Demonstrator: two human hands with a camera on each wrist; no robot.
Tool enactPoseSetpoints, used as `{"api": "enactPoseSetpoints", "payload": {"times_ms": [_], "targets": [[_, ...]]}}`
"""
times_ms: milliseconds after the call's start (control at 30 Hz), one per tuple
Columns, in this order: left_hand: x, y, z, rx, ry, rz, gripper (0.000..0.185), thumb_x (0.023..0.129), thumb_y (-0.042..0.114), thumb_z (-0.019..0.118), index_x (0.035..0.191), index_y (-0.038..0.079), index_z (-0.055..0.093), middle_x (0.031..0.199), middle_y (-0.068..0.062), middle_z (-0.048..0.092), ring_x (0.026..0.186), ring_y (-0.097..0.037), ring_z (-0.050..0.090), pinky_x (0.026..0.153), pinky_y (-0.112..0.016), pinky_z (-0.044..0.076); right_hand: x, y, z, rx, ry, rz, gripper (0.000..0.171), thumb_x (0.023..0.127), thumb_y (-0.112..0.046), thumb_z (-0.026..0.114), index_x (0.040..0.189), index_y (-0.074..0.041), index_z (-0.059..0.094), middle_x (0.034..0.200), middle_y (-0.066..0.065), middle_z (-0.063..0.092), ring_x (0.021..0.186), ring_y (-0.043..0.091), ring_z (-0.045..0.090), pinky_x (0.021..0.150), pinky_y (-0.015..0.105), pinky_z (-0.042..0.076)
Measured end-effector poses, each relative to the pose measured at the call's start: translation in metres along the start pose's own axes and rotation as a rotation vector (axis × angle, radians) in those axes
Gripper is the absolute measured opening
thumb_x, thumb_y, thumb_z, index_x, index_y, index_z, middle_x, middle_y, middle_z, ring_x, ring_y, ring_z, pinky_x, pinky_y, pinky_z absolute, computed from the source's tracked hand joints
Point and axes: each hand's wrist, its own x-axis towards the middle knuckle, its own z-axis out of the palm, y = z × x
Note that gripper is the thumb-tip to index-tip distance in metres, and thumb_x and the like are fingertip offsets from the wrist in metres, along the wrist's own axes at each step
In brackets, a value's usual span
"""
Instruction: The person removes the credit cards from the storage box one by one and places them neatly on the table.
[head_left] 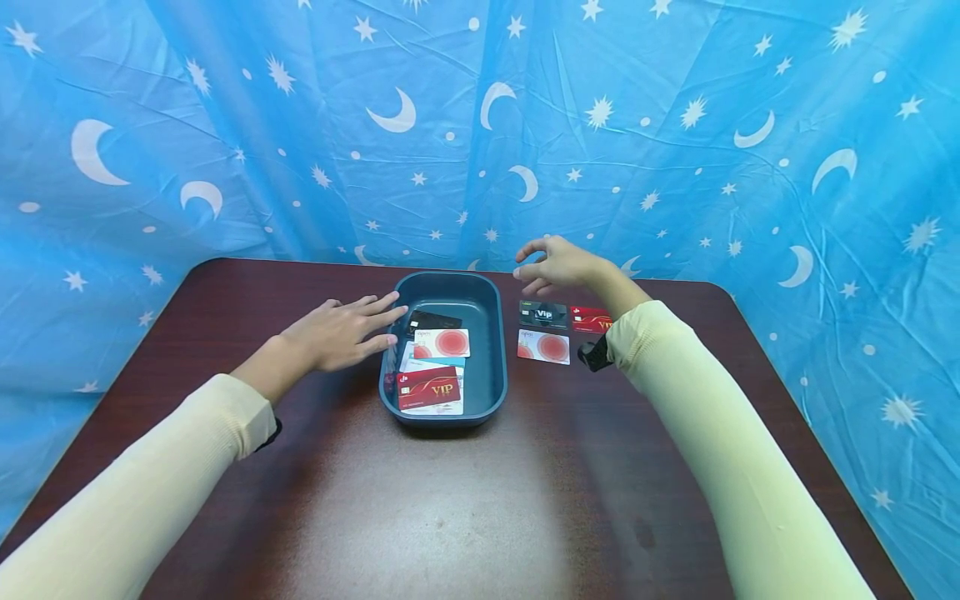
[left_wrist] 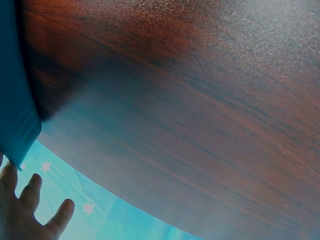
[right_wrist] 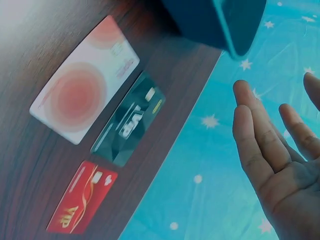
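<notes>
My left hand (head_left: 341, 335) is at the left rim of a dark blue oval-cornered bin (head_left: 496, 367), its fingers spread over that edge. Several cards lie overlapped inside: a black card (head_left: 435, 322), a white card with red circles (head_left: 450, 343) and a red VIP card (head_left: 429, 388) on top of paler ones. Above the table's back edge my right hand (head_left: 562, 265) hovers, fingers loosely bent and holding nothing. Below it on the table lie a dark green VIP card (right_wrist: 129, 120), a red VIP card (right_wrist: 82, 197) and a white card with red circles (right_wrist: 82, 85).
The dark brown wooden table (head_left: 465, 500) ends at a back edge just behind the bin. A blue curtain (head_left: 450, 125) with white moons and stars hangs behind it and along both sides. Dark bands (head_left: 595, 354) circle the wrists.
</notes>
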Motion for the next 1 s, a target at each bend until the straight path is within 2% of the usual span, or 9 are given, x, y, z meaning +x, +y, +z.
{"api": "enactPoseSetpoints", "payload": {"times_ms": [233, 467, 600, 1000], "targets": [[-0.001, 0.0, -0.001, -0.005, 0.0, -0.003, 0.063, 0.103, 0.046, 0.046, 0.157, 0.017, 0.031, 0.163, -0.014, 0.023, 0.145, -0.042, 0.028, 0.108, -0.072, 0.025, 0.007, -0.016, 0.016, 0.047, -0.027, -0.015, 0.043, 0.101, -0.017, 0.058, 0.139, -0.001, 0.044, 0.137, 0.024, 0.054, 0.113, 0.04, 0.064, 0.098, 0.048, 0.051], [0.0, 0.0, 0.0, -0.005, 0.002, 0.001, 0.062, 0.103, 0.046, 0.046, 0.157, 0.017, 0.032, 0.163, -0.014, 0.023, 0.145, -0.042, 0.028, 0.108, -0.072, 0.025, 0.017, -0.024, 0.037, 0.133, -0.099, 0.008, 0.048, 0.102, -0.016, 0.057, 0.144, -0.002, 0.039, 0.144, 0.023, 0.048, 0.121, 0.043, 0.059, 0.101, 0.048, 0.049], [-0.001, 0.0, -0.001, -0.006, -0.001, -0.004, 0.063, 0.103, 0.047, 0.045, 0.157, 0.017, 0.032, 0.163, -0.013, 0.023, 0.146, -0.041, 0.028, 0.108, -0.072, 0.025, 0.022, -0.028, 0.048, 0.096, -0.136, 0.025, 0.052, 0.102, -0.018, 0.057, 0.146, -0.002, 0.037, 0.146, 0.023, 0.047, 0.121, 0.042, 0.059, 0.1, 0.045, 0.05], [-0.001, -0.002, 0.0, -0.013, -0.005, -0.003, 0.063, 0.104, 0.047, 0.045, 0.157, 0.017, 0.031, 0.164, -0.013, 0.021, 0.146, -0.041, 0.028, 0.108, -0.072, 0.025, 0.033, -0.033, 0.072, 0.05, -0.185, 0.11, 0.061, 0.1, -0.02, 0.061, 0.149, 0.0, 0.029, 0.14, 0.032, 0.046, 0.12, 0.046, 0.059, 0.097, 0.049, 0.052]]}}
